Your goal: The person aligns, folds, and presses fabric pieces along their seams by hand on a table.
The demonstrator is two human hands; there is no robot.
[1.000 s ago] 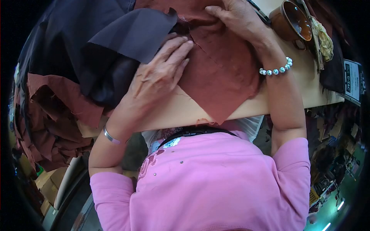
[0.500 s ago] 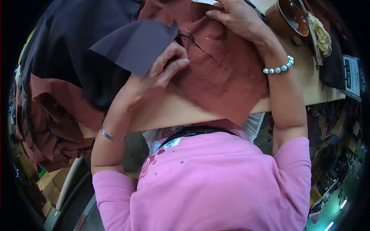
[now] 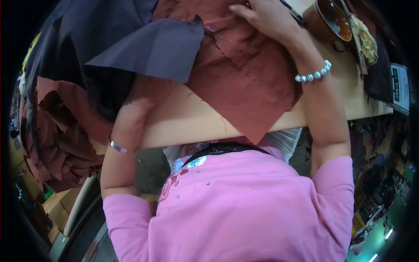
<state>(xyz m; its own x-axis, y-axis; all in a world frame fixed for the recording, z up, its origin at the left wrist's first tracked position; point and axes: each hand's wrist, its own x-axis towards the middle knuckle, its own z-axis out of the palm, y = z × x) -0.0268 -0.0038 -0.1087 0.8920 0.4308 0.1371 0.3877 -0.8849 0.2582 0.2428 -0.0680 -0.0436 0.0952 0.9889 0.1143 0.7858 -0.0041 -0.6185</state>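
Reddish-brown cloth [image 3: 257, 83] lies over the table, one pointed corner hanging past the front edge. A slit or crease line runs across it. My right hand [image 3: 268, 19] rests on this cloth near the top of the view, thumb stretched out to the left; its fingers are partly cut off by the frame edge. A dark grey cloth flap [image 3: 152, 50] covers my left hand [image 3: 150, 87], so only the back of it near the wrist shows and its fingers are hidden.
A brown glazed cup [image 3: 321, 19] stands at the right, beside a stick and a crumpled yellowish bundle [image 3: 364, 39]. Dark cloth [image 3: 109, 26] and ragged reddish-brown pieces [image 3: 65, 144] hang over the left side. The pale table edge [image 3: 174, 126] runs close to my body.
My left hand has moved from on top of the cloth to beneath the dark flap, which now lies flatter and further left. A white piece by my right hand no longer shows.
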